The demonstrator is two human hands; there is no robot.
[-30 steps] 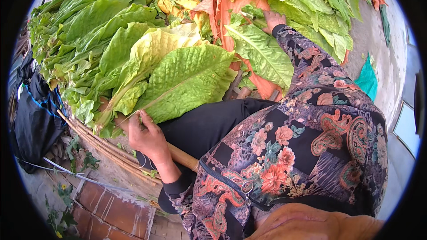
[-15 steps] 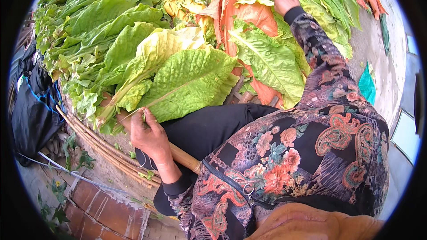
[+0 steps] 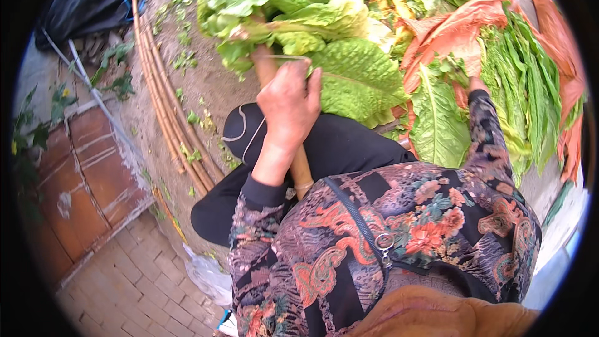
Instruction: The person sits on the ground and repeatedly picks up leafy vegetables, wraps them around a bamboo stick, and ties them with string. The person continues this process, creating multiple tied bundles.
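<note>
My left hand is closed in a pinch on a thin pale string and lies over a wooden pole that runs across my lap. Large broad green leaves, like tobacco leaves, lie bunched at the pole's far end, beyond this hand. My right hand is at the right, closed around the stalk ends of some leaves; its fingers are partly hidden. Just left of it a single broad leaf with a pale midrib lies flat. A loop of string hangs over my dark trouser leg.
Several thin bamboo poles lie on the ground at left. Orange-red cloth lies among the leaves, with a heap of long green leaves at right. A black bag with blue cord sits at far left, above brown panels.
My view has swung left, shifting the scene to the right. My right hand has drawn nearer my body with leaf stalks in it. My left hand still pinches the string beside the pole.
</note>
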